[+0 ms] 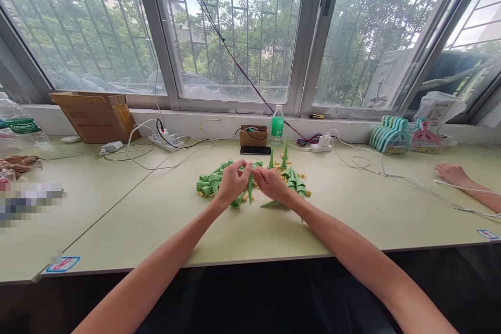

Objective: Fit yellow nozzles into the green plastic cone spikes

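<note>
Pinching a green spike above the counter, the left hand has its grip clamped on the upper part, and the pointed end hangs downward. The right hand comes in from the other side, its grip drawn together at the top of that spike; whether it clasps a small part there is too hidden to tell. Both hands are between the front and back edges of the counter, over its middle stretch.

Around them lie the loose parts. Green pieces are heaped beside the left hand, with yellow bits showing under and around them. More green spikes lie beside the right hand, one with its tip toward the front edge, and two upright spikes stand behind that hand among more yellow bits.

Toward the back edge, a black phone lies in front of a small cardboard box, and a green-labelled bottle stands just beside the box. Near the back left is a large carton; near the back right are teal hangers and pink hangers. Another person's hand rests by the right edge, a white cable crossing the forearm.
</note>
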{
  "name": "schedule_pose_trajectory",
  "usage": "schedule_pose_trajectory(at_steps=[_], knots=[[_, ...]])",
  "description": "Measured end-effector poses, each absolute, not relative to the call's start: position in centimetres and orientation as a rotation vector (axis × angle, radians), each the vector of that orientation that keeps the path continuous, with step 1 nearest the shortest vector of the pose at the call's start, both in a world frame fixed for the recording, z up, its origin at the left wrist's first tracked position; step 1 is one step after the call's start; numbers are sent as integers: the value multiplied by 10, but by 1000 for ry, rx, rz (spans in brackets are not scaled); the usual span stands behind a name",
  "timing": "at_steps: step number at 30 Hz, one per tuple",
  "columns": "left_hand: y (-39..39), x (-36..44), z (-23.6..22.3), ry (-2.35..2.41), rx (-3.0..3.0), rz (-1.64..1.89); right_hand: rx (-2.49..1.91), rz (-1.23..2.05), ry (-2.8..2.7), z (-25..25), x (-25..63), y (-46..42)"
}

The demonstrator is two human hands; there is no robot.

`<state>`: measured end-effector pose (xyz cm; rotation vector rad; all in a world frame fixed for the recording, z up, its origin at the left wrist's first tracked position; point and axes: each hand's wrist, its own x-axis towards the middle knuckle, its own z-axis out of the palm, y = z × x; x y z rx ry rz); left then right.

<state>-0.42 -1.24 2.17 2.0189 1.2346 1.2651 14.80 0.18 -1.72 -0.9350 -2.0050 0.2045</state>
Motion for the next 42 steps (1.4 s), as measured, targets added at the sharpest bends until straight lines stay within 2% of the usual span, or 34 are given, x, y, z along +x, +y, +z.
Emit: schedule_pose_trajectory(at_steps=[42], knots=[[-15,-4,21,1259,2035,1297,-940,201,-2007,-17,147,2]])
